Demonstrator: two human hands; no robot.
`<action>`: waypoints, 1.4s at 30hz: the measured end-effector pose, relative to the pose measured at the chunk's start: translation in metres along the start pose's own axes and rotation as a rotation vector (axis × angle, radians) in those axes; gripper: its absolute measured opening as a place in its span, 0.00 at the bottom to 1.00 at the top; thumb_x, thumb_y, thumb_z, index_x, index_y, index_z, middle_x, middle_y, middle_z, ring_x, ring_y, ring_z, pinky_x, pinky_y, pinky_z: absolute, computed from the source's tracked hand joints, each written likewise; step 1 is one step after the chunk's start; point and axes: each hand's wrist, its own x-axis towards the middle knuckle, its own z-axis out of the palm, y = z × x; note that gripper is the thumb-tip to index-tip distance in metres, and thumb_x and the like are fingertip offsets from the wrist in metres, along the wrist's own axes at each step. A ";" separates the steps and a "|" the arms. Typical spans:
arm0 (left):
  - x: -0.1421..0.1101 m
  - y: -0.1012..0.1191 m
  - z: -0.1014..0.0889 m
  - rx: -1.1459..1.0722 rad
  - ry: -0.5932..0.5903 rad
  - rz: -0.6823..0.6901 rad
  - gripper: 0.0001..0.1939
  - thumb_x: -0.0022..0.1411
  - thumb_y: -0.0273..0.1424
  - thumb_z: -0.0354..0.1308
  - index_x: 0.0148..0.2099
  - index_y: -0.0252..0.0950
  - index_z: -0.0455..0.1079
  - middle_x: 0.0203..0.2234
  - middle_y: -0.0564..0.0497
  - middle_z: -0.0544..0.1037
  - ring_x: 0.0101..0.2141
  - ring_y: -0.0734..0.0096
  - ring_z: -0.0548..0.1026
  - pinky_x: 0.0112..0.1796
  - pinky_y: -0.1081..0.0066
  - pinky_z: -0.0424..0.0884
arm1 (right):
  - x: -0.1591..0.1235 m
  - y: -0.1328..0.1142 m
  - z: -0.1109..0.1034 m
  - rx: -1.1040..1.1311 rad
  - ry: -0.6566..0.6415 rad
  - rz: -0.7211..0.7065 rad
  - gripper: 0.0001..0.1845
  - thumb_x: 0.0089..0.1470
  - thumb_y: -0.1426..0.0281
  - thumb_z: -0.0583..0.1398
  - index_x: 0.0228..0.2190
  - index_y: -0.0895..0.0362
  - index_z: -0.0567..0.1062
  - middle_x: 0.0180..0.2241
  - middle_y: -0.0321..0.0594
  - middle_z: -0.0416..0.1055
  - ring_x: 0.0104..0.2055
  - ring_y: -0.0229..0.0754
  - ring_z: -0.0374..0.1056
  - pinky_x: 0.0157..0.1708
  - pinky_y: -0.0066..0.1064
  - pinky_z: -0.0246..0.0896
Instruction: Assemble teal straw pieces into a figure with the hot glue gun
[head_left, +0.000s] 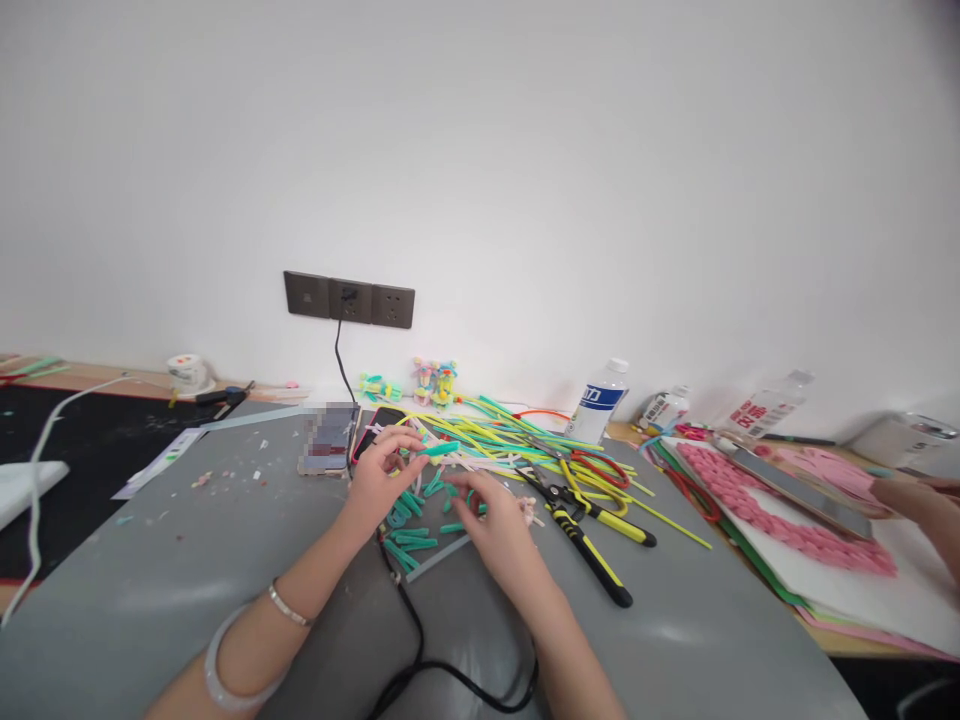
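My left hand (pixel 386 470) pinches a short teal pipe cleaner piece (pixel 444 449) between thumb and fingertips, raised a little above the table. Close by on the right, my right hand (pixel 491 508) has its thumb and index finger curled around another small teal piece (pixel 448 496). Below and between the hands lie several cut teal pipe cleaner pieces (pixel 412 540) in a loose pile. Behind them spreads a heap of long yellow, teal and pale pipe cleaners (pixel 480 432). Black-and-yellow pliers (pixel 589 550) rest right of my right hand.
Red-handled scissors (pixel 600 466) lie on the heap. Two phones, one blurred (pixel 328 440), sit left of it. Small pipe cleaner figures (pixel 435 382) and a bottle (pixel 598 402) stand along the wall. A black cable (pixel 412 620) crosses the grey table. Another person's hand (pixel 911 500) is far right.
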 end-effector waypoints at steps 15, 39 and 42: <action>-0.005 0.012 -0.002 0.262 0.015 0.329 0.02 0.63 0.27 0.62 0.38 0.37 0.75 0.39 0.48 0.76 0.38 0.68 0.77 0.31 0.74 0.71 | -0.006 -0.009 -0.043 0.972 0.075 0.405 0.20 0.41 0.57 0.74 0.28 0.57 0.77 0.23 0.37 0.76 0.26 0.40 0.75 0.26 0.27 0.67; -0.007 0.007 0.000 0.221 -0.148 0.360 0.04 0.64 0.25 0.62 0.41 0.38 0.73 0.42 0.47 0.74 0.42 0.66 0.76 0.31 0.74 0.71 | 0.007 -0.005 -0.057 0.694 0.161 0.214 0.20 0.44 0.55 0.71 0.34 0.56 0.80 0.30 0.42 0.78 0.31 0.44 0.73 0.31 0.33 0.71; -0.006 0.006 0.000 0.201 -0.195 0.353 0.05 0.64 0.25 0.61 0.41 0.39 0.73 0.42 0.47 0.75 0.42 0.66 0.75 0.31 0.74 0.72 | 0.013 -0.001 -0.057 0.675 0.160 0.184 0.19 0.43 0.55 0.71 0.31 0.55 0.80 0.29 0.42 0.78 0.30 0.44 0.73 0.31 0.34 0.72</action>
